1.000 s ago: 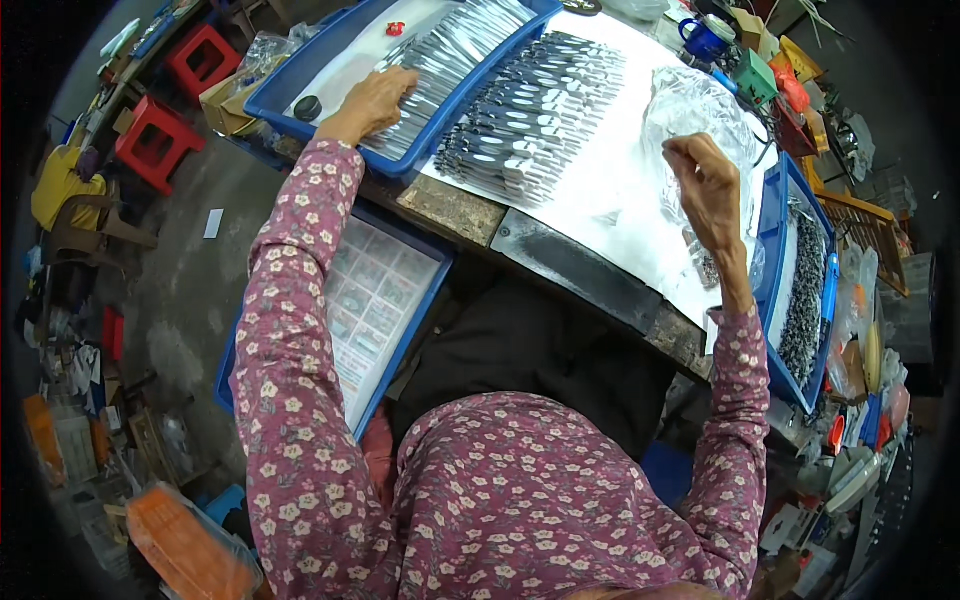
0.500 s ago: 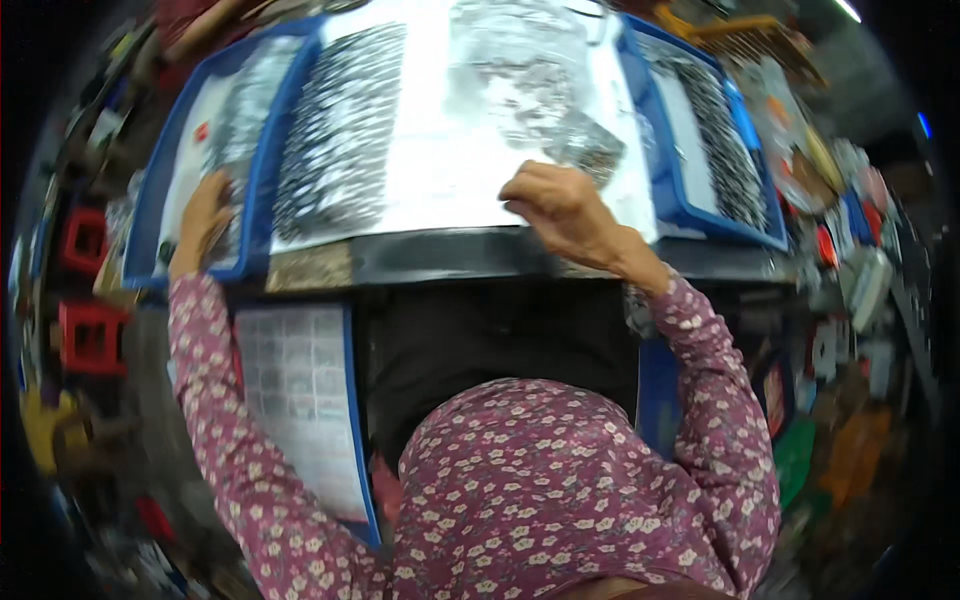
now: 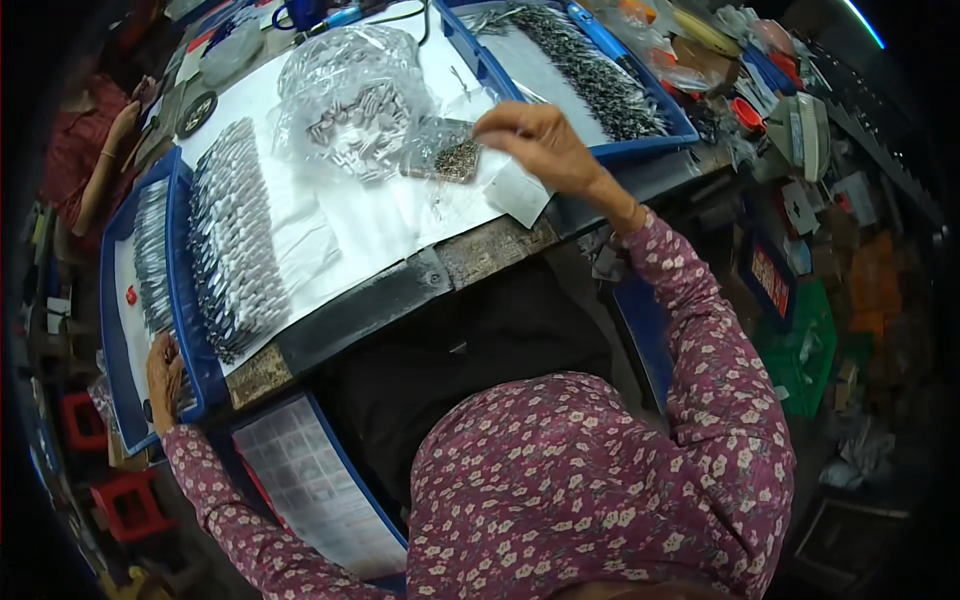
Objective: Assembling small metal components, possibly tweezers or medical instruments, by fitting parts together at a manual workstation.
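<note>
In the left blue tray (image 3: pixel 182 290), my left hand (image 3: pixel 161 378) reaches in at the near end, its fingers bent among slim silvery pieces (image 3: pixel 152 255) laid in a row. What those fingers hold is hidden. My right hand (image 3: pixel 545 148) hangs over the white sheet at the right, thumb and fingers drawn together and slightly blurred; anything between them is too small to make out. Beside its fingertips lies a small clear bag of tiny brownish metal parts (image 3: pixel 456 160). A larger clear plastic bag (image 3: pixel 350 80) of small whitish cylinders (image 3: pixel 365 125) lies open farther left.
Dense rows of slim silvery pieces (image 3: pixel 240 230) cover the sheet's left side. A right blue tray (image 3: pixel 672 136) holds a dark heap of thin pieces (image 3: pixel 580 65). A white card (image 3: pixel 518 194) lies at the table edge. Red stools (image 3: pixel 132 503) and another person's arm (image 3: pixel 98 180) are at left.
The view has turned, so the table now slants up to the right. My right hand is now beside the small bag; my left hand stays in the left tray, at its near end.
</note>
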